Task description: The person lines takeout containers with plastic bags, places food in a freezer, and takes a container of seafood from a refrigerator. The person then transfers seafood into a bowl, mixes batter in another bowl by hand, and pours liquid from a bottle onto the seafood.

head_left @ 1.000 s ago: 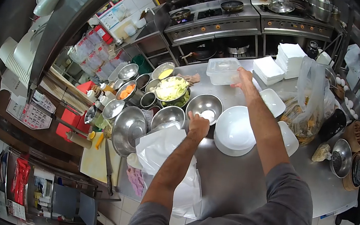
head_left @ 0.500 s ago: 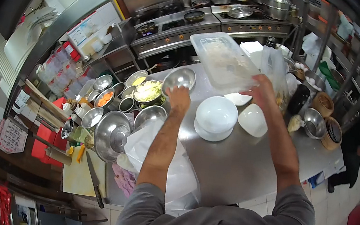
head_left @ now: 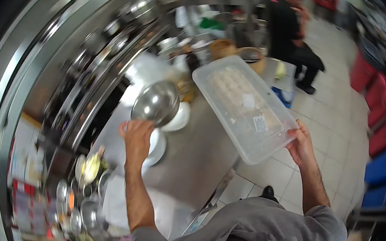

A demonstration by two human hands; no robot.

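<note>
My left hand (head_left: 139, 139) grips the rim of a metal mixing bowl (head_left: 156, 102), held up over the steel worktable (head_left: 198, 157). Partly behind it are white bowls (head_left: 178, 117); one lies just right of my left wrist. In my right hand (head_left: 301, 142) is a translucent plastic food container (head_left: 248, 109), gripped by its near right corner. Its lid looks closed, with a white label (head_left: 260, 124) on it. Pale, rounded pieces show blurrily through the plastic. The container is tilted beyond the table's right edge, over the tiled floor.
A seated person in dark clothes (head_left: 290, 33) is at the back right. Red bins (head_left: 374, 93) and blue bins (head_left: 383, 166) line the right side. Bowls of cut vegetables (head_left: 91, 168) stand at the left. Pots (head_left: 144, 10) sit on the stove. Bamboo steamers (head_left: 222, 49) stand at the table's far end.
My view has swung to the right. My left hand has lifted the metal bowl off the table, and my right hand has carried the plastic container out past the table's right edge.
</note>
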